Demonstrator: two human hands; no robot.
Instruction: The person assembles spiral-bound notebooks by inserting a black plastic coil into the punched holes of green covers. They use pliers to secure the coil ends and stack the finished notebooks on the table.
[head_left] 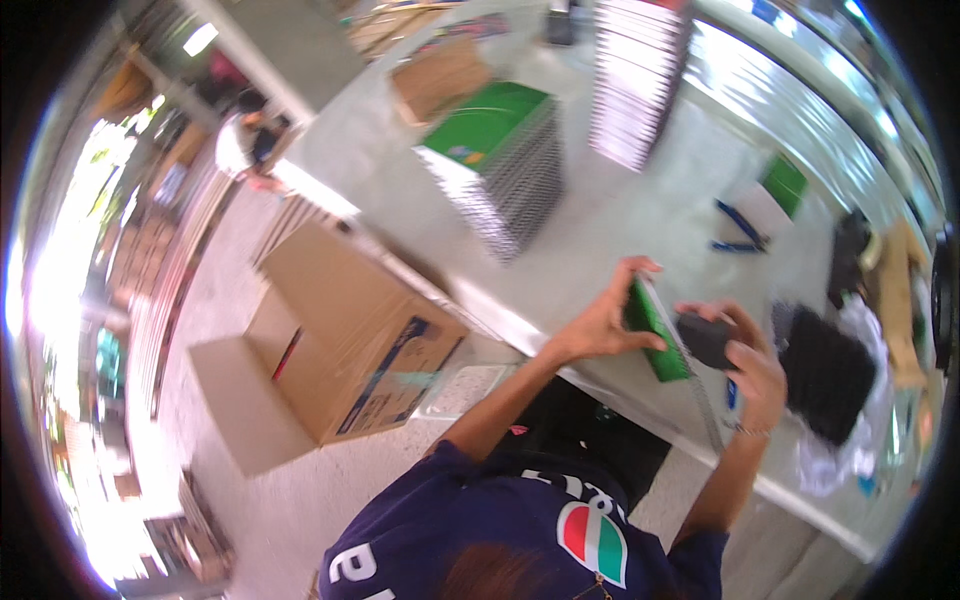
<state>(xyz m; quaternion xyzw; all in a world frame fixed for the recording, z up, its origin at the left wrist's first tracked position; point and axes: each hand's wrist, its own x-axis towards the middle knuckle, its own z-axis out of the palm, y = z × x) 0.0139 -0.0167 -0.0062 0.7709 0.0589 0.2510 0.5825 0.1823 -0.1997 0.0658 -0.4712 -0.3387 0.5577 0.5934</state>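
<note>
Over the table's near edge, my left hand point(598, 326) grips a small green-covered notebook point(654, 332), held on edge with fingers behind and thumb in front. A thin coil point(706, 408) runs down from the notebook's right side, past its lower end. Close to its right, my right hand point(757, 368) is closed on a dark grey, flat, block-like piece point(706, 341); its exact kind I cannot make out. Whether that piece touches the notebook is unclear. Right of this hand lies a pile of black spiral coils point(828, 378) on crumpled clear plastic.
Stacked green spiral notebooks point(500, 165) stand across the table point(400, 190), with a taller stack point(640, 85) behind. Blue-handled pliers point(740, 230) lie open beside a green-and-white notebook point(778, 195). An open cardboard box point(350, 350) is at left. A person point(245, 145) is far left.
</note>
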